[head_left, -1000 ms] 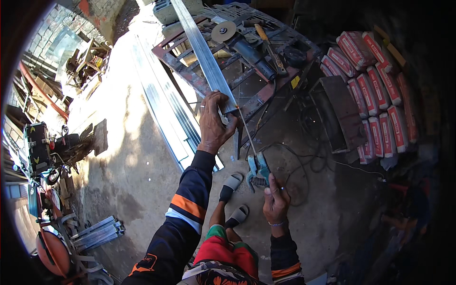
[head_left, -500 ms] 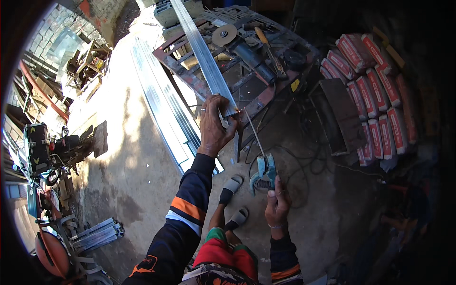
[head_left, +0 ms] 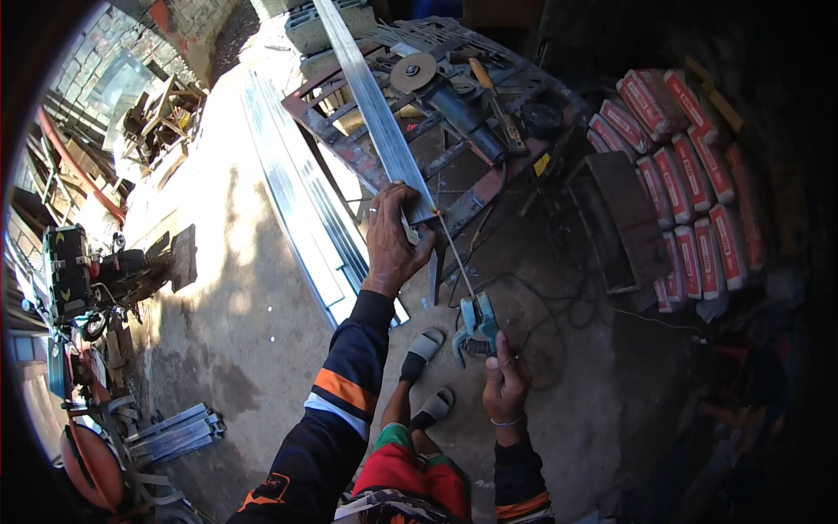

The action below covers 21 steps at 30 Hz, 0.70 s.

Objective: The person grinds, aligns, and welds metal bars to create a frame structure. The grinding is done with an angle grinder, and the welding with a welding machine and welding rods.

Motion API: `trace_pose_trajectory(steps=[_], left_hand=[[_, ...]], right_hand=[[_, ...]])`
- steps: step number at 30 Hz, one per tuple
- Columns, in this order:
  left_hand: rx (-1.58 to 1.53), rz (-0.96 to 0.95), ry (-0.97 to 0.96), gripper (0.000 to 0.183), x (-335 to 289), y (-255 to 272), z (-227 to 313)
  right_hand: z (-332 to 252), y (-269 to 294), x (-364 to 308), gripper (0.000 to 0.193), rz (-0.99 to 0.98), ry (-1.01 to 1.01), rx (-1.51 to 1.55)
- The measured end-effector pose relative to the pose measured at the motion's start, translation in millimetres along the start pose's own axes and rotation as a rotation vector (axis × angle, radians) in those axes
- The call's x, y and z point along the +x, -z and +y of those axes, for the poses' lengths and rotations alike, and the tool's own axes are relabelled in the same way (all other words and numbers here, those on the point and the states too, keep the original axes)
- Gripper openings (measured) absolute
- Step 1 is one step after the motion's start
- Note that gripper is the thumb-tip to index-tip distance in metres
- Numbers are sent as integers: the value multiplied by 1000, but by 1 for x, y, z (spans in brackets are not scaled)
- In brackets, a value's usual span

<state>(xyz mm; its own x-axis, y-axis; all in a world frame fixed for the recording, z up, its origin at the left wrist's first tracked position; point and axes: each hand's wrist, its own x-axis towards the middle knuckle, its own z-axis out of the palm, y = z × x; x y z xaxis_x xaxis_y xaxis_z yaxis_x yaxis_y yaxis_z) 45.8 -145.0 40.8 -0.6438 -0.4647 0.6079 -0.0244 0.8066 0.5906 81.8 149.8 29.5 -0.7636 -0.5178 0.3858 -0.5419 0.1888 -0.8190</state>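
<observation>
A long shiny metal profile (head_left: 371, 113) lies across a rusty metal frame table (head_left: 476, 192). My left hand (head_left: 394, 234) is closed around its near end, with the fingers over the top and the thumb at the end. Lower right, my right hand (head_left: 507, 384) grips a teal welding electrode holder (head_left: 477, 321). From its jaws a thin welding rod (head_left: 456, 253) slants up to the profile's near right corner. The rod's tip appears to touch there, beside a small orange glow. The holder's handle is mostly hidden by my fingers.
An angle grinder (head_left: 463, 118) and an orange-handled tool (head_left: 495, 96) lie on the table. More metal profiles (head_left: 297, 192) rest on the floor to the left. Stacked red-and-white bags (head_left: 676, 179) and a dark open box (head_left: 611, 223) stand right. A cable (head_left: 559, 306) loops across the floor.
My right hand has shifted slightly left with the electrode holder. The rod's tip has moved left and down onto the profile's corner. My left hand keeps its grip on the profile.
</observation>
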Motion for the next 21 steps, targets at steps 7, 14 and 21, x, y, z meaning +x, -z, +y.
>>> trace_pose_trajectory(steps=[7,14,21], left_hand=[[-6,7,-13,62,-4,-3,-7],[21,60,-14,66,-2,-4,-5],[2,37,2,58,-2,0,-3]], right_hand=[[-1,-1,1,42,-7,6,-14],[1,0,-2,44,-1,20,-23],[-1,2,-2,42,17,-8,-45]])
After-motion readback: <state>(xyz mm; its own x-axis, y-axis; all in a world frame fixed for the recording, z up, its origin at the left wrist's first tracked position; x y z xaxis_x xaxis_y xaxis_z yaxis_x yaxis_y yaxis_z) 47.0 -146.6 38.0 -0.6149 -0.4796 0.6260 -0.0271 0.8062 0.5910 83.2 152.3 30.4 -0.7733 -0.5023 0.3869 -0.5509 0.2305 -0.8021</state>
